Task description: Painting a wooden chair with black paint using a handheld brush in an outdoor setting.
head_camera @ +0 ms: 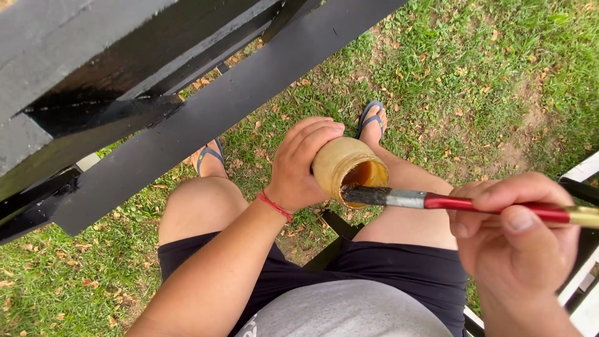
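The left hand [298,163] grips one tilted jar [345,170] holding amber liquid. The right hand [518,234] pinches one red-handled brush [437,201], its dark bristles at the jar's mouth.

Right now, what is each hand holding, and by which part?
The left hand grips a small tan jar around its body, tilted toward the brush. The right hand pinches a red-handled paintbrush by its handle, bristles at the jar's mouth.

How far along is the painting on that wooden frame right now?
Done: the diagonal board already looks black. In hand: the left hand tilts the jar while the right hand holds the brush with its bristles at the jar's mouth. Left: the upper plank looks grey, seemingly unpainted.
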